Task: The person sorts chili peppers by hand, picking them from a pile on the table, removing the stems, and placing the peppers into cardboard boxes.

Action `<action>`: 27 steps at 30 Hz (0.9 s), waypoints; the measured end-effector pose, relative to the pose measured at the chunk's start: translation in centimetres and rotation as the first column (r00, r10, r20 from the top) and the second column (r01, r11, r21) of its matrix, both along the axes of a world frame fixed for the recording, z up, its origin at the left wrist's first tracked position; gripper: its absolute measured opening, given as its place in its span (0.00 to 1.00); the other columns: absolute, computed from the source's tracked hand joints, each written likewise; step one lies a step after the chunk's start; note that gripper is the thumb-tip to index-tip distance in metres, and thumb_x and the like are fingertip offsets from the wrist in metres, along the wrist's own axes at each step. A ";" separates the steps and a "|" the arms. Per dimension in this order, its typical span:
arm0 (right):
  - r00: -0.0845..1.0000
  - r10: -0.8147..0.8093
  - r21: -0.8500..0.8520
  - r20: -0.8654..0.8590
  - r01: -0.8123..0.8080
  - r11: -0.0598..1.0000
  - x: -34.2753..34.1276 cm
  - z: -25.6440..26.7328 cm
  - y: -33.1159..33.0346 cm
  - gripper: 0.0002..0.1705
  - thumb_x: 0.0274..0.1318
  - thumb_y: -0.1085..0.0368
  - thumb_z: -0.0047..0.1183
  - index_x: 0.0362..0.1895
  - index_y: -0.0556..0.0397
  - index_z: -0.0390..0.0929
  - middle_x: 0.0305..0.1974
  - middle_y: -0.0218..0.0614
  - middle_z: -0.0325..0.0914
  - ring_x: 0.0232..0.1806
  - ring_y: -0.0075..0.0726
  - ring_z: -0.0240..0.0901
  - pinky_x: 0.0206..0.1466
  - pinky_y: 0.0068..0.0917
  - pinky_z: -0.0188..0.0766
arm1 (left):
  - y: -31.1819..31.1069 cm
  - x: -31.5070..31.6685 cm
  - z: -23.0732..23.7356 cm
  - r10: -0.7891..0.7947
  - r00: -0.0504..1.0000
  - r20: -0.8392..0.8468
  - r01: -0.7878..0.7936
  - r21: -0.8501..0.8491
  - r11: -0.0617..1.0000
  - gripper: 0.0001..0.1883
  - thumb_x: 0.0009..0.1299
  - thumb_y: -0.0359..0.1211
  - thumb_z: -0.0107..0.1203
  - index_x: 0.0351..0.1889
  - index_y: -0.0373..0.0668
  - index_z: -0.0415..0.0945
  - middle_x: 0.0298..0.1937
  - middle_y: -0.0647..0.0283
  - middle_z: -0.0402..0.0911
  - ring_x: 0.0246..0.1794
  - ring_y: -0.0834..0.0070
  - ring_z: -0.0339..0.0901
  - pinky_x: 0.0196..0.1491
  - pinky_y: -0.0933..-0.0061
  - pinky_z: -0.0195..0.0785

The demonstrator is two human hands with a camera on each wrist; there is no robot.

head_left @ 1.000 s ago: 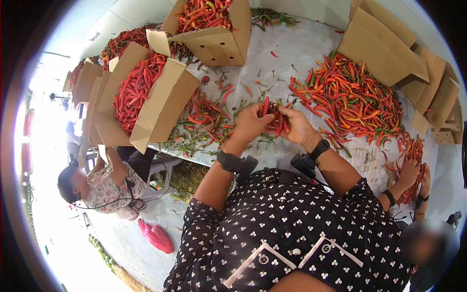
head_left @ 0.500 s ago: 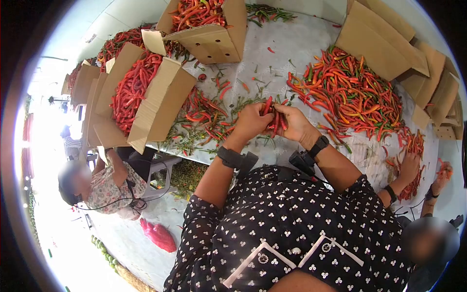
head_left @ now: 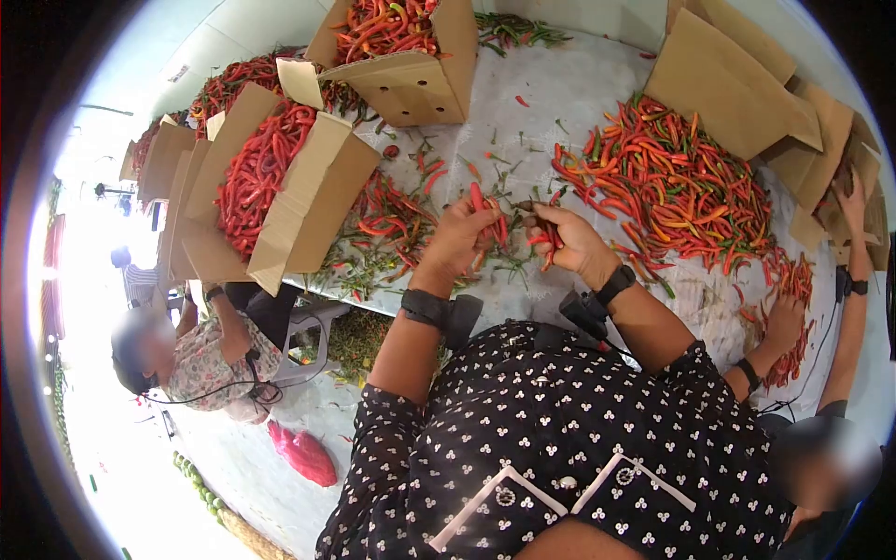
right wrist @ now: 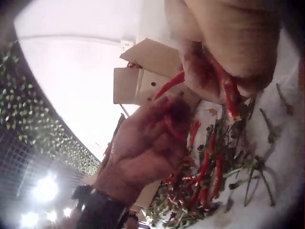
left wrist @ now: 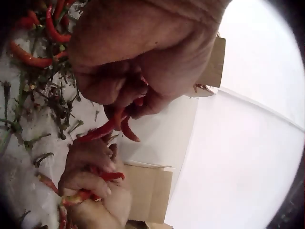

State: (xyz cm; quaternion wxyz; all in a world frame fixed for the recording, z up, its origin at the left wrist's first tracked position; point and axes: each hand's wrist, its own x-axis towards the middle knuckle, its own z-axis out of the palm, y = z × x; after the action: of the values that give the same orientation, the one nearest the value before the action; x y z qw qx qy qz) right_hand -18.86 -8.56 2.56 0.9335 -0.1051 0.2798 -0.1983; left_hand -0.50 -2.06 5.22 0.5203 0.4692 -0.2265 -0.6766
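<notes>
My left hand (head_left: pixel 455 238) grips a few red chilies (head_left: pixel 477 197), curled fingers round them and thumb on top. In the left wrist view, the tips of red chilies (left wrist: pixel 106 130) poke out below its fingers. A short gap away over the table, my right hand (head_left: pixel 574 245) holds more red chilies, its fingers curled round them. One red chili (right wrist: pixel 232 102) sticks out of that hand in the right wrist view, its pale stem end downward. Below and between the hands lie green stems (right wrist: pixel 259 174) and loose red chilies (right wrist: pixel 218 174).
A big pile of red, orange and green chilies (head_left: pixel 691 201) lies to the right. Boxes of red chilies (head_left: pixel 308 201) stand at left and back (head_left: pixel 401 89); more cardboard boxes (head_left: pixel 737 84) line the right. One person (head_left: pixel 201 359) sits at left, another person's hand (head_left: pixel 784 322) works at right.
My hands were together over the chilies; now the left has drawn away leftward with some, leaving a gap. At far right, the other person's arm has reached up to the boxes.
</notes>
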 end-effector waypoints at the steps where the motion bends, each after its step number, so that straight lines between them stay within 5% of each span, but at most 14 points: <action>1: 1.000 0.002 -0.004 0.000 -0.002 1.000 0.2 0.3 0.1 0.08 0.54 0.63 0.46 0.38 0.51 0.72 0.26 0.31 0.72 0.23 0.25 0.67 0.17 0.20 0.58 | 0.0 -0.2 0.2 0.002 1.000 0.000 -0.002 -0.004 1.000 0.06 0.61 0.29 0.52 0.35 0.42 0.70 0.24 0.72 0.72 0.18 0.88 0.63 0.20 0.86 0.53; 3: 0.979 -0.043 -0.226 -0.198 -0.002 0.974 0.7 1.6 0.7 0.07 0.49 0.66 0.51 0.35 0.51 0.72 0.22 0.27 0.68 0.19 0.20 0.62 0.13 0.17 0.52 | 0.1 -0.6 0.8 0.016 0.999 -0.027 -0.016 0.007 1.000 0.06 0.61 0.28 0.51 0.36 0.41 0.70 0.25 0.71 0.73 0.17 0.87 0.63 0.20 0.86 0.54; 7: 0.953 -0.058 -0.391 -0.299 -0.067 0.918 1.3 3.9 1.2 0.09 0.46 0.67 0.53 0.34 0.53 0.71 0.22 0.27 0.69 0.18 0.19 0.62 0.14 0.17 0.53 | 0.0 -0.9 0.4 0.055 0.996 -0.064 -0.055 -0.002 0.998 0.06 0.62 0.28 0.50 0.37 0.40 0.70 0.26 0.69 0.74 0.20 0.84 0.67 0.24 0.84 0.60; 10: 0.899 -0.124 -0.535 -0.421 -0.136 0.834 1.6 4.1 1.2 0.09 0.45 0.67 0.54 0.34 0.54 0.71 0.23 0.27 0.70 0.18 0.19 0.62 0.14 0.17 0.54 | 0.1 -0.1 0.0 -0.070 0.995 -0.064 0.067 -0.057 0.996 0.06 0.64 0.29 0.48 0.37 0.40 0.69 0.28 0.68 0.75 0.25 0.81 0.72 0.31 0.78 0.67; 12: 0.879 -0.208 -0.638 -0.429 -0.131 0.759 1.9 4.2 1.4 0.10 0.44 0.67 0.54 0.33 0.55 0.71 0.24 0.29 0.71 0.18 0.20 0.63 0.14 0.17 0.55 | 0.3 -0.4 0.5 -0.039 0.977 -0.210 0.026 -0.064 0.998 0.05 0.65 0.30 0.46 0.36 0.40 0.70 0.28 0.67 0.75 0.27 0.78 0.73 0.35 0.74 0.69; 19: 0.904 -0.186 -0.484 -0.384 -0.026 0.875 1.5 3.1 1.6 0.11 0.44 0.66 0.55 0.33 0.56 0.72 0.23 0.27 0.70 0.17 0.19 0.61 0.12 0.17 0.51 | 0.7 0.1 -0.6 0.023 0.905 -0.424 -0.052 -0.058 0.997 0.06 0.67 0.30 0.44 0.35 0.40 0.71 0.28 0.64 0.76 0.25 0.78 0.73 0.29 0.77 0.66; 22: 0.918 -0.126 -0.497 -0.375 -0.085 0.863 1.3 3.7 1.7 0.11 0.45 0.65 0.55 0.33 0.55 0.72 0.21 0.26 0.68 0.15 0.17 0.59 0.12 0.16 0.50 | 0.7 0.3 -0.9 0.042 0.892 -0.450 -0.064 -0.032 0.997 0.06 0.67 0.31 0.43 0.35 0.39 0.70 0.27 0.64 0.75 0.23 0.79 0.70 0.25 0.80 0.60; 24: 0.860 -0.019 -0.590 -0.509 -0.333 0.735 1.1 4.3 1.5 0.12 0.47 0.63 0.53 0.35 0.55 0.70 0.19 0.25 0.67 0.15 0.16 0.59 0.10 0.15 0.50 | 0.7 0.2 -0.6 0.064 0.885 -0.462 -0.076 -0.007 0.997 0.06 0.67 0.31 0.44 0.34 0.39 0.70 0.25 0.65 0.73 0.19 0.82 0.65 0.22 0.82 0.53; 27: 0.864 0.087 -0.533 -0.497 -0.383 0.755 0.8 4.3 1.3 0.12 0.47 0.62 0.54 0.34 0.55 0.70 0.18 0.25 0.66 0.13 0.15 0.58 0.10 0.14 0.49 | 0.8 0.2 0.2 0.021 0.876 -0.482 -0.038 -0.025 0.999 0.06 0.67 0.32 0.44 0.33 0.40 0.70 0.23 0.67 0.71 0.18 0.83 0.60 0.22 0.82 0.51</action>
State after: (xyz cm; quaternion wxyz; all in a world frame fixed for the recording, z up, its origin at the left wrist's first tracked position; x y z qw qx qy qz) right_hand -18.02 -7.29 6.82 0.7763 -0.4804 0.3880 -0.1268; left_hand -0.27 -1.25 5.39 0.5783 0.2809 -0.0944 -0.7601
